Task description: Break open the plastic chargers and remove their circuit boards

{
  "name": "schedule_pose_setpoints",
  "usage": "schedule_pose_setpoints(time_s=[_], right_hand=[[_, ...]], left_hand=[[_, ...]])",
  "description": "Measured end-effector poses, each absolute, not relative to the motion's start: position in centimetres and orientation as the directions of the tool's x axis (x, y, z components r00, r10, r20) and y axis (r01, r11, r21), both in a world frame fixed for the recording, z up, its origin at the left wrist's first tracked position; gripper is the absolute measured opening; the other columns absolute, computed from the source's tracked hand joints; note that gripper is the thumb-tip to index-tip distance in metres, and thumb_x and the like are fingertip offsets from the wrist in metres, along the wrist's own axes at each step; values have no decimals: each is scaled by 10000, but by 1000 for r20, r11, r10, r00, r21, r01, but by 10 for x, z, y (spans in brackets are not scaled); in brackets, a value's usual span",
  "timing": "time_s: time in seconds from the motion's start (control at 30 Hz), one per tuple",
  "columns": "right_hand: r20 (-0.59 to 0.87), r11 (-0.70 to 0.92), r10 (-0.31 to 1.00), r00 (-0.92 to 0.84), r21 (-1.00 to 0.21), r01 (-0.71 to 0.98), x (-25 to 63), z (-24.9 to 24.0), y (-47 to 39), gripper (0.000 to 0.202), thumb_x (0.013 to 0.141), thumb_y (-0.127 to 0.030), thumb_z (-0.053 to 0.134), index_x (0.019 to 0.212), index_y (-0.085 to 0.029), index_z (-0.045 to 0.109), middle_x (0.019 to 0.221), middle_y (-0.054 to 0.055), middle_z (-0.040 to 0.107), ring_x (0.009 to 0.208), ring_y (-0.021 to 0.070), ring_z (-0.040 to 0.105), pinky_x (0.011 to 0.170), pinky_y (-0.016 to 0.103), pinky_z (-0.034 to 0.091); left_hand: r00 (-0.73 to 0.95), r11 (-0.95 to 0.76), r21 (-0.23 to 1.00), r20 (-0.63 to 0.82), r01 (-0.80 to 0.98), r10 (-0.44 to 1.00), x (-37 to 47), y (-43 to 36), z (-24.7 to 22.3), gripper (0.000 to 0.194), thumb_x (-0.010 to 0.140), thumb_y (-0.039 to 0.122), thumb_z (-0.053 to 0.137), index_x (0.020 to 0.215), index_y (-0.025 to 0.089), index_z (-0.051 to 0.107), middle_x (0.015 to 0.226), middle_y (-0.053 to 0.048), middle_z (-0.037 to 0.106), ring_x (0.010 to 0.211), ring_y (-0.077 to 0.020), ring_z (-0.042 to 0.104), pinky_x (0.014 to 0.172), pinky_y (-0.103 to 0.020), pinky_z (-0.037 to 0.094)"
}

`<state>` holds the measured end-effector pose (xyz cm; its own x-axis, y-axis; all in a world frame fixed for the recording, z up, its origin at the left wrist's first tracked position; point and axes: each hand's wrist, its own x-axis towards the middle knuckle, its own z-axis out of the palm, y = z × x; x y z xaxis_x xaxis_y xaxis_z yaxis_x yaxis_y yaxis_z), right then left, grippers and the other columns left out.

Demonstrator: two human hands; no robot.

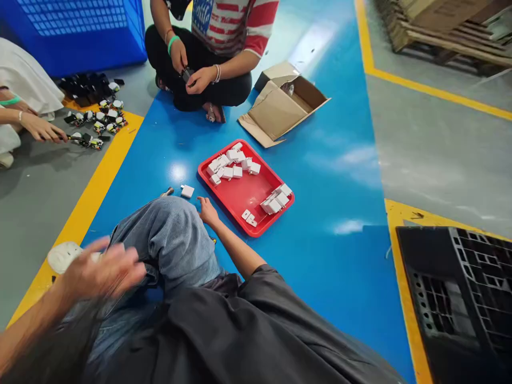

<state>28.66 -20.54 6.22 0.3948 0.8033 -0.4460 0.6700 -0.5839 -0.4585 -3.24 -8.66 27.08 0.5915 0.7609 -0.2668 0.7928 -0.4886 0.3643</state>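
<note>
A red tray (pixel 252 192) lies on the blue floor with several white blocks (pixel 237 156) at its far left and more at its right end. Two small white pieces (pixel 249 217) are near its front edge. My right hand (pixel 208 211) rests beside the tray's left side, fingers apart, close to a single white block (pixel 187 191) on the floor. Raised at the lower left, my left hand (pixel 104 271) is blurred by motion, its fingers spread with nothing visible in them.
An open cardboard box (pixel 280 109) stands beyond the tray. A seated person (pixel 204 53) handles a dark part; another person's hand (pixel 42 128) touches small parts at left. A blue crate (pixel 80 37), black rack (pixel 460 288) and wooden pallet (pixel 448 45) surround the area.
</note>
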Motion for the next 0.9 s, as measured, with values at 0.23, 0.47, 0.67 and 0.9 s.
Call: schedule_pose_setpoints(time_s=[0.23,0.47,0.67,0.9], right_hand=[[-420,-572,818,392,-530,626,300,27,-151,644,907,-321,566,1497,-175,356,1334,148,511,1125,245,587,869,315,507],[-337,-431,900,276,-599,675,289,29,-161,620,935,-350,531,1487,-133,350,1275,142,561,1139,229,535,939,317,455],[-568,-402,812,134,-377,834,242,35,-213,277,1014,-307,386,1138,-187,602,1127,116,599,1029,244,534,818,328,418],[-583,-565,769,263,-426,707,259,41,-234,329,993,-410,435,1241,-222,542,1177,82,597,892,188,610,641,261,399]], left_hand=[[875,-830,313,-9,462,483,25,-9,198,399,933,344,476,1320,348,571,1358,-58,599,1288,-262,540,1121,-494,433],[849,-762,379,-279,526,448,129,14,100,670,873,520,586,1445,200,447,1518,-129,434,1408,-336,362,1150,-505,335],[779,-697,369,-420,615,465,183,9,57,700,807,477,685,1389,153,471,1437,-172,495,1316,-371,437,1049,-484,383],[688,-550,431,-295,715,663,119,48,39,518,845,451,599,1283,181,536,1303,-126,592,1198,-304,518,992,-414,418]])
